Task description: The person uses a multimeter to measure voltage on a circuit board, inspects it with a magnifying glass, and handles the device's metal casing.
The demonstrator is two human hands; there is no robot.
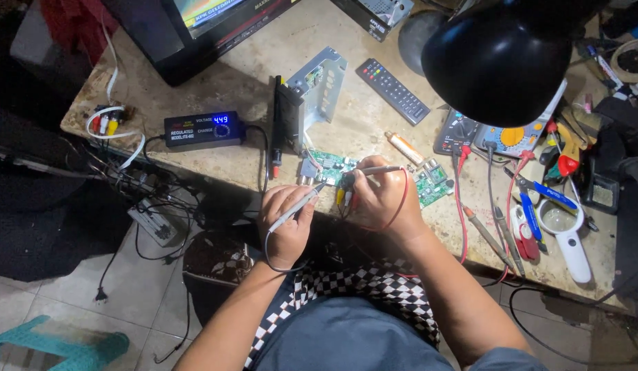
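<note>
Worn workbench [250,75]: remote control [392,91], multimeter [513,136], circuit board [331,167].

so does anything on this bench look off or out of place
Mostly clutter. The opened metal case stands tilted on edge behind the green circuit board, which both hands probe: left hand, right hand. A plug lies loose on the floor, and wires tangle over the table edge.
</note>
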